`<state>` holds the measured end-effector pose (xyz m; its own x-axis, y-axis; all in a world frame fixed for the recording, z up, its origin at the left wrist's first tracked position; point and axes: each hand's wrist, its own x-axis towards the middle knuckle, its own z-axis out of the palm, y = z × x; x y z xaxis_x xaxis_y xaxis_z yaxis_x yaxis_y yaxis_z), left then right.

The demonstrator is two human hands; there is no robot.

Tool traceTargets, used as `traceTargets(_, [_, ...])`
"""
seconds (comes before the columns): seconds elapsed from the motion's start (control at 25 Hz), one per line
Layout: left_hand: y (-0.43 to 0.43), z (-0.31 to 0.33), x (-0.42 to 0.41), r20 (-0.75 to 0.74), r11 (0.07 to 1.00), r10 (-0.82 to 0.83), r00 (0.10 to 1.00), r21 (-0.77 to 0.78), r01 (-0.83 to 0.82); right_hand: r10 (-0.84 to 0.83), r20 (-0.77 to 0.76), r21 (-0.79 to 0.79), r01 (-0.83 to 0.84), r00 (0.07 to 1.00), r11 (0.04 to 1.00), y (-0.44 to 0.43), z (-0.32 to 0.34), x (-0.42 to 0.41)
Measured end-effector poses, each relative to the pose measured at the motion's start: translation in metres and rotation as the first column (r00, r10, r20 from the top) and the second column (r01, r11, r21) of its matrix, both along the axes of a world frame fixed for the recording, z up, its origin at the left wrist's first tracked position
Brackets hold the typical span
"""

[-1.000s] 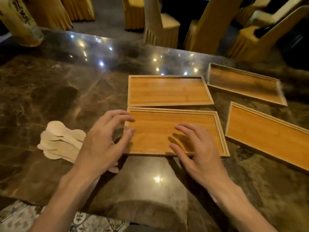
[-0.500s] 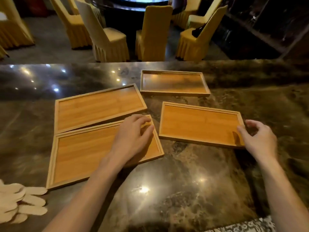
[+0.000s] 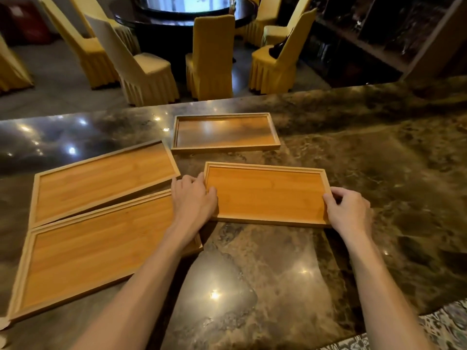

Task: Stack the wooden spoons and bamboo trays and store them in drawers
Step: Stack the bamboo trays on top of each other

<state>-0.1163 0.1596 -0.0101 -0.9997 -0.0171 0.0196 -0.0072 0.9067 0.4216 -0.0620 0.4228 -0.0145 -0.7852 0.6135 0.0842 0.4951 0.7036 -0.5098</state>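
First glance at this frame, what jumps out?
Four bamboo trays on the dark marble counter. Both hands grip the short ends of the near-right tray: left hand, right hand. Two more trays sit side by side at left, the fourth farther back. Yellow-covered chairs stand behind.

Yellow-covered chairs (image 3: 212,56) ring a dark round table (image 3: 187,11) (glossy top).

Four trays on the counter (image 3: 379,173): one at nine o'clock (image 3: 101,180), one at seven (image 3: 88,256), one at twelve (image 3: 225,131), one at centre (image 3: 267,193). Two hands: left (image 3: 193,198), right (image 3: 350,210). About seven chairs at twelve (image 3: 212,59).
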Motion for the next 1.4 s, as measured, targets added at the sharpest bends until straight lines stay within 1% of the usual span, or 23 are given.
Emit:
traceTargets(0.08, [0.002,0.001,0.000,-0.004,0.999,0.011,1.000,0.045,-0.011,-0.011,-0.002,0.026,0.011,1.000,1.000,-0.001,0.000,0.000])
traceTargets(0.16, [0.004,0.003,-0.001,-0.006,0.992,0.001,1.000,0.130,0.000,-0.012,-0.016,0.028,0.012,1.000,1.000,0.002,0.004,-0.001])
traceTargets(0.32, [-0.002,0.022,-0.007,-0.096,0.962,-0.006,0.995,0.271,0.032,-0.014,-0.086,0.043,0.018,0.996,0.999,0.000,0.021,-0.005])
traceTargets(0.44, [-0.033,0.046,-0.003,-0.125,0.893,-0.009,0.992,0.446,0.064,0.071,-0.162,0.055,-0.063,0.984,0.996,-0.022,0.037,-0.010])
traceTargets(0.48, [-0.049,0.054,0.001,-0.130,0.882,0.012,0.991,0.468,0.051,0.115,-0.185,0.060,-0.105,0.976,0.993,-0.035,0.041,-0.013])
traceTargets(0.56, [-0.085,0.063,0.012,-0.116,0.872,0.094,0.989,0.488,-0.026,0.207,-0.211,0.071,-0.196,0.955,0.978,-0.066,0.048,-0.019])
traceTargets(0.68, [-0.141,0.066,0.038,-0.077,0.850,0.272,0.959,0.487,-0.202,0.361,-0.224,0.088,-0.350,0.905,0.933,-0.121,0.048,-0.026])
traceTargets(0.8, [-0.189,0.062,0.069,-0.053,0.821,0.439,0.897,0.429,-0.376,0.491,-0.218,0.093,-0.483,0.843,0.870,-0.174,0.040,-0.027])
traceTargets(0.92, [-0.225,0.055,0.092,0.054,0.772,0.531,0.846,0.382,-0.509,0.568,-0.159,0.116,-0.556,0.808,0.823,-0.213,0.031,-0.024])
traceTargets(1.0, [-0.240,0.051,0.102,0.131,0.746,0.543,0.829,0.378,-0.548,0.599,-0.115,0.121,-0.587,0.793,0.800,-0.228,0.025,-0.020])
traceTargets(1.16, [-0.251,0.038,0.115,0.239,0.756,0.504,0.830,0.343,-0.558,0.609,0.014,0.109,-0.606,0.793,0.788,-0.239,0.019,-0.009])
traceTargets(1.28, [-0.252,0.032,0.121,0.271,0.781,0.470,0.840,0.316,-0.538,0.591,0.099,0.109,-0.599,0.801,0.794,-0.238,0.020,-0.002])
traceTargets(1.4, [-0.255,0.035,0.125,0.310,0.800,0.418,0.854,0.319,-0.507,0.603,0.149,0.096,-0.618,0.784,0.780,-0.230,0.023,0.003])
